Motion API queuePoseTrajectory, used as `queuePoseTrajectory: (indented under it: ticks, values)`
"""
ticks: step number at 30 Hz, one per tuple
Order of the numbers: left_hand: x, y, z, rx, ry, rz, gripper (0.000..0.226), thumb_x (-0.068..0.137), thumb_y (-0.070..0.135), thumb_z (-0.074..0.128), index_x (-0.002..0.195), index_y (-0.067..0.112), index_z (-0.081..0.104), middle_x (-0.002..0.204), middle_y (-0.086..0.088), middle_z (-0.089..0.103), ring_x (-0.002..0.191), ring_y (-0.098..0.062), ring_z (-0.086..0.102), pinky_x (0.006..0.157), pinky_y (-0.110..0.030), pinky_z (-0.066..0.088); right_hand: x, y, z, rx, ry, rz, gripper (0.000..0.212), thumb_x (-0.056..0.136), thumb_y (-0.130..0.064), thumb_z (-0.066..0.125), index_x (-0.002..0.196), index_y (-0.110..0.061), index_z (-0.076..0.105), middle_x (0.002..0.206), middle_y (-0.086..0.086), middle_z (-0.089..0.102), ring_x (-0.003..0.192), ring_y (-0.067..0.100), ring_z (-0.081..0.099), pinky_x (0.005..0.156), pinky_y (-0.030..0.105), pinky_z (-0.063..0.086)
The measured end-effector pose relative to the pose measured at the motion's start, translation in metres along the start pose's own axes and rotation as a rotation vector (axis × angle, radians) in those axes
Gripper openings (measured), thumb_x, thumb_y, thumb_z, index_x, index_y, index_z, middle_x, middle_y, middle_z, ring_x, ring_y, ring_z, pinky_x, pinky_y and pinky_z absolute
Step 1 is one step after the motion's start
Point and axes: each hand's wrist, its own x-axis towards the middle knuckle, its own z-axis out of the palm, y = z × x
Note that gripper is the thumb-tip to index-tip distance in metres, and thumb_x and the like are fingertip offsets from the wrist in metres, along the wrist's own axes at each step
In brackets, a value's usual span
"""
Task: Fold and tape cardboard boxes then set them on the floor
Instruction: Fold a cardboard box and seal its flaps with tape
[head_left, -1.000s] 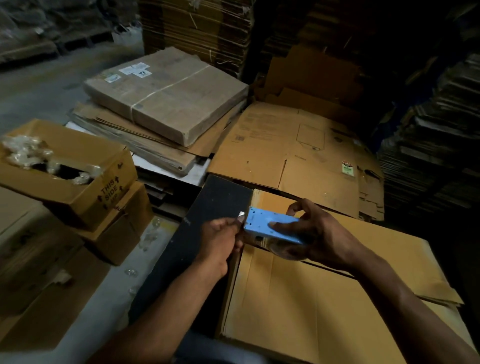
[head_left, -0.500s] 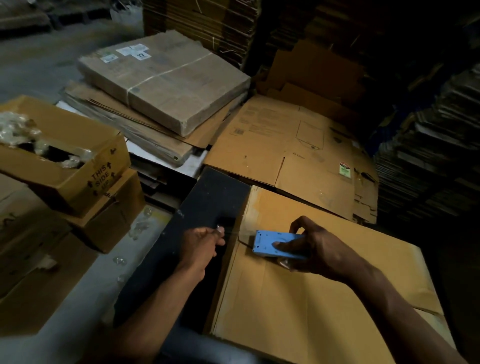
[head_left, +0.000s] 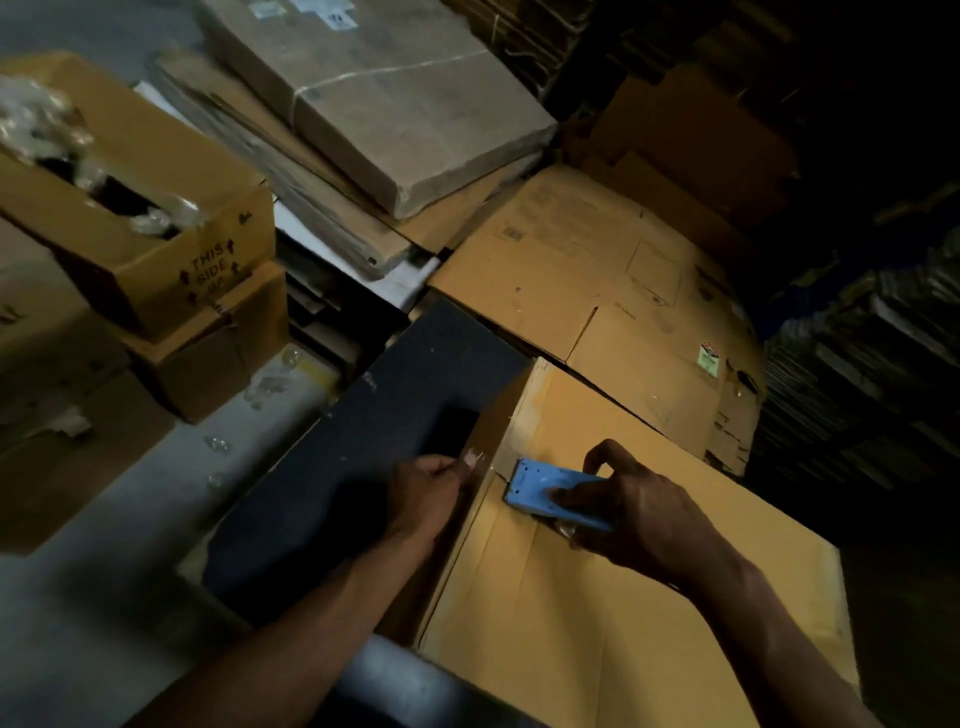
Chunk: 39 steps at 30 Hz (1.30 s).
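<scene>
While the right hand (head_left: 639, 512) clamps the blue tape dispenser (head_left: 550, 493) onto the flat yellow box (head_left: 623, 623) at its left edge, the left hand (head_left: 426, 488) pinches the tape end. Risk: slack tape could wrinkle or stick crooked. The open carton (head_left: 156, 249) reads "THIS SIDE UP".

Dim lighting is prevailing. Light is falling from the upper left, brightening the floor (head_left: 62, 597); the right side is sinking into near-black shadow. Motion blur is softening the upper cartons (head_left: 384, 98). Wide-angle distortion is bending the frame edges.
</scene>
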Motion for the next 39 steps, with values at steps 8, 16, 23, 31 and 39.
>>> queuePoseTrajectory:
  ticks: [8, 16, 23, 31, 39]
  values:
    - [0.003, -0.005, 0.004, 0.231, 0.021, 0.11, 0.028, 0.097, 0.046, 0.067, 0.08, 0.025, 0.073, 0.078, 0.005, 0.072, 0.077, -0.013, 0.069, 0.072, -0.034, 0.058, 0.006, -0.01, -0.008, -0.002, 0.063, -0.025, 0.063, 0.08, -0.073, 0.063, 0.131, -0.037, 0.065, 0.147, 0.0, 0.042, 0.124, 0.016, 0.05, 0.094, 0.037, 0.056]
    - [0.0, -0.007, 0.013, -0.102, 0.004, -0.105, 0.022, 0.099, 0.038, 0.067, 0.087, 0.02, 0.073, 0.085, -0.003, 0.072, 0.077, -0.016, 0.065, 0.067, -0.03, 0.05, 0.023, -0.032, -0.008, -0.009, 0.119, -0.095, 0.066, 0.085, -0.074, 0.048, 0.139, -0.038, 0.057, 0.15, 0.004, 0.043, 0.133, 0.028, 0.043, 0.097, 0.051, 0.052]
    - [0.006, -0.031, -0.01, -0.004, -0.11, -0.28, 0.023, 0.097, 0.042, 0.068, 0.108, 0.025, 0.057, 0.105, -0.003, 0.066, 0.091, -0.018, 0.064, 0.084, -0.037, 0.055, 0.056, -0.035, -0.022, 0.008, 0.073, -0.026, 0.077, 0.091, -0.087, 0.025, 0.142, -0.039, 0.054, 0.155, 0.001, 0.041, 0.141, 0.026, 0.035, 0.105, 0.051, 0.045]
    - [-0.008, -0.011, -0.006, -0.082, -0.368, 0.314, 0.081, 0.087, 0.083, 0.045, 0.158, 0.048, 0.028, 0.165, 0.016, 0.032, 0.148, -0.002, 0.033, 0.115, -0.032, 0.034, 0.053, -0.017, -0.024, 0.107, 0.097, -0.011, 0.074, 0.097, -0.079, 0.021, 0.138, -0.032, 0.061, 0.146, 0.004, 0.052, 0.128, 0.026, 0.051, 0.096, 0.048, 0.053]
    - [0.003, -0.011, -0.019, 0.606, -0.589, 0.316, 0.103, 0.095, 0.069, 0.054, 0.158, 0.044, -0.023, 0.171, 0.009, -0.018, 0.159, -0.02, -0.008, 0.128, -0.056, 0.008, 0.026, -0.001, -0.018, 0.126, 0.076, -0.065, 0.077, 0.086, -0.083, 0.044, 0.143, -0.032, 0.054, 0.145, -0.001, 0.052, 0.121, 0.017, 0.054, 0.088, 0.033, 0.054]
